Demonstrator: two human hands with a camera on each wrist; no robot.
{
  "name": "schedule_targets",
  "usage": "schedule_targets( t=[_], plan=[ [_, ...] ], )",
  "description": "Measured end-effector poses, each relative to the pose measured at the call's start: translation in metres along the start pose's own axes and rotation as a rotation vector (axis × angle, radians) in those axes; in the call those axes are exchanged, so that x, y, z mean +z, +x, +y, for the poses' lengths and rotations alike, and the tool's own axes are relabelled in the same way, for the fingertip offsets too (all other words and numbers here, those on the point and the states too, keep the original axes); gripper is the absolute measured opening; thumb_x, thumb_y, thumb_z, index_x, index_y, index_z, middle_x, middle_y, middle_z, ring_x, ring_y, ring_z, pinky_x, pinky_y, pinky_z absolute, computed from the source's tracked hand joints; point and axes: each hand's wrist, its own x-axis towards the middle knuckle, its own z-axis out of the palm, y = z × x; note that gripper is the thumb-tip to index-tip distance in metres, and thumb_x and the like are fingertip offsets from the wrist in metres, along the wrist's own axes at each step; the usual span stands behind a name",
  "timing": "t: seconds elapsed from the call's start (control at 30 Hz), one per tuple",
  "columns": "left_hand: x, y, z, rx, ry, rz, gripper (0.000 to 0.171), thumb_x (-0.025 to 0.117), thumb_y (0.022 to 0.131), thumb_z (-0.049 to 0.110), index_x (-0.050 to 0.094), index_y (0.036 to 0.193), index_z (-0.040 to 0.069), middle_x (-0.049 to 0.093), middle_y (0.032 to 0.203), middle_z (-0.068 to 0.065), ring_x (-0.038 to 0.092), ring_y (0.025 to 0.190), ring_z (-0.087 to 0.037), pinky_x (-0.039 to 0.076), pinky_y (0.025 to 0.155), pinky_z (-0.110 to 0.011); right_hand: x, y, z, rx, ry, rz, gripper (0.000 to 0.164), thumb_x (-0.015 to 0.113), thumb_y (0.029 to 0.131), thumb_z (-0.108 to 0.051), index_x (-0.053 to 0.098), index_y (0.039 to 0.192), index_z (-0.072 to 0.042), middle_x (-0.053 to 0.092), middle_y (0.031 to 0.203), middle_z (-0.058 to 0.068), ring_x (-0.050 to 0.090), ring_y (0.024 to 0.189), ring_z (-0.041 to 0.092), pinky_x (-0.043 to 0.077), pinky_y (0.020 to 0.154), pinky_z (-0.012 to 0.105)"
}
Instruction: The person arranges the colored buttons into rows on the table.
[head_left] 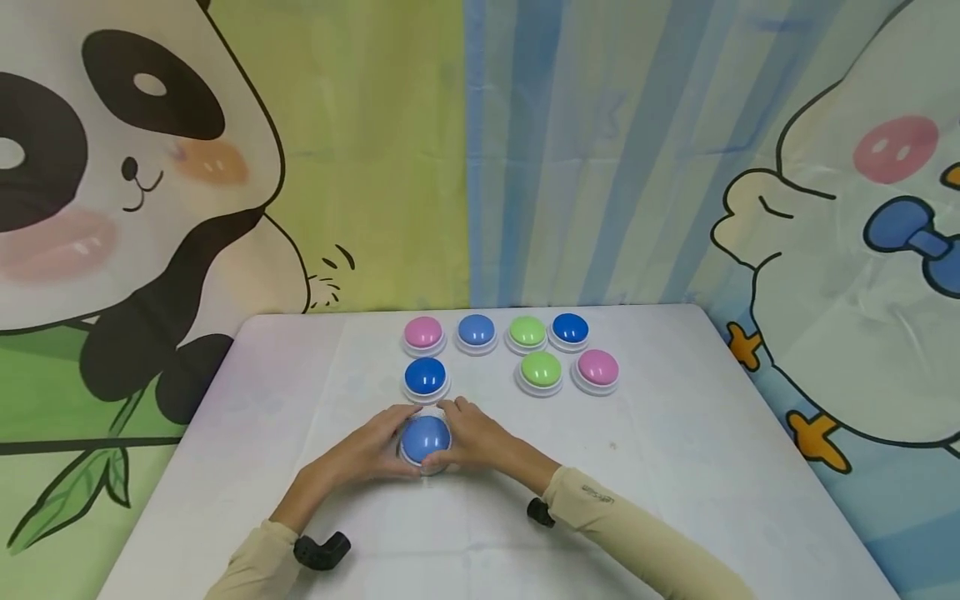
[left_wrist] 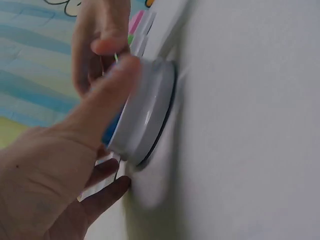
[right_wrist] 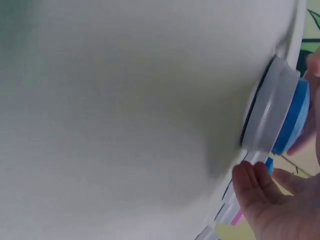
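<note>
A push button with a light blue dome (head_left: 425,439) and a white round base lies between both hands, near the middle of the table. My left hand (head_left: 378,446) holds it from the left, the thumb along the near side of the base and the fingers round the far side. On its right, my right hand (head_left: 476,437) is close by with fingers extended and thumb apart; the right wrist view shows a small gap to the base (right_wrist: 270,107). A dark blue button (head_left: 425,377) stands just behind.
Behind, on the white table (head_left: 675,467), stand a pink button (head_left: 423,332), a light blue one (head_left: 476,330), a green one (head_left: 527,332) and a dark blue one (head_left: 570,328). Another green button (head_left: 541,369) and pink button (head_left: 597,367) sit nearer, to the right. A cartoon curtain (head_left: 375,150) hangs behind.
</note>
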Motion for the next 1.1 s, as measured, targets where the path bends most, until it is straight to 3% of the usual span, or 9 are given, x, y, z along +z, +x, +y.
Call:
schedule_targets(
  t=[0.1,0.23,0.43,0.67,0.83,0.97,1.1],
  plan=[
    [-0.014,0.002,-0.006,-0.02,-0.075,0.044,0.089,0.069,0.072,0.053,0.033,0.141,0.012,0.042,0.14,-0.006,0.045,0.126,-0.024,0.048,0.095,-0.039,-0.007,0.007,0.006,0.046,0.066,0.075,0.088,0.056,0.072,-0.069,0.04,0.134,-0.009,0.055,0.109,0.006,0.053,0.094,0.013,0.052,0.075,0.026],
    [-0.031,0.017,-0.015,-0.095,-0.132,0.119,0.075,0.062,0.081,0.049,0.034,0.14,0.012,0.042,0.141,-0.008,0.045,0.126,-0.027,0.048,0.094,-0.042,-0.013,0.025,0.018,0.074,0.15,0.207,0.063,0.055,0.084,-0.055,0.046,0.126,-0.009,0.055,0.101,0.005,0.051,0.087,0.013,0.046,0.068,0.022],
    [-0.046,0.052,-0.029,-0.177,-0.117,0.212,0.062,0.062,0.086,0.034,0.036,0.139,0.013,0.043,0.139,-0.008,0.044,0.126,-0.026,0.048,0.094,-0.044,-0.027,0.061,0.031,0.088,0.116,0.31,0.044,0.056,0.088,-0.043,0.052,0.118,-0.01,0.056,0.108,0.006,0.054,0.095,0.017,0.051,0.078,0.028],
    [-0.062,0.097,-0.045,-0.219,-0.023,0.202,0.056,0.059,0.089,0.029,0.037,0.138,0.01,0.044,0.137,-0.012,0.045,0.124,-0.03,0.045,0.098,-0.046,-0.04,0.103,0.036,0.144,-0.137,0.257,0.044,0.06,0.087,-0.039,0.052,0.119,-0.012,0.054,0.111,0.006,0.052,0.1,0.019,0.052,0.083,0.031],
    [-0.068,0.124,-0.047,-0.253,-0.057,0.153,0.059,0.058,0.09,0.026,0.033,0.14,0.006,0.039,0.142,-0.016,0.041,0.128,-0.035,0.04,0.102,-0.05,-0.041,0.131,0.036,0.212,-0.229,0.195,0.052,0.062,0.085,-0.041,0.048,0.124,-0.011,0.053,0.112,0.009,0.05,0.101,0.022,0.05,0.086,0.033],
    [-0.067,0.137,-0.046,-0.262,-0.094,0.11,0.059,0.057,0.091,0.027,0.033,0.14,0.007,0.039,0.142,-0.015,0.04,0.128,-0.034,0.04,0.102,-0.049,-0.038,0.144,0.034,0.245,-0.242,0.115,0.058,0.062,0.084,-0.044,0.044,0.131,-0.014,0.052,0.117,0.01,0.048,0.106,0.023,0.046,0.093,0.037],
    [-0.066,0.14,-0.046,-0.28,-0.104,0.1,0.057,0.058,0.09,0.027,0.037,0.138,0.006,0.043,0.137,-0.017,0.044,0.123,-0.034,0.042,0.1,-0.047,-0.034,0.149,0.031,0.218,-0.253,0.097,0.058,0.061,0.084,-0.045,0.045,0.131,-0.015,0.053,0.118,0.011,0.049,0.11,0.026,0.041,0.1,0.043]
  ],
)
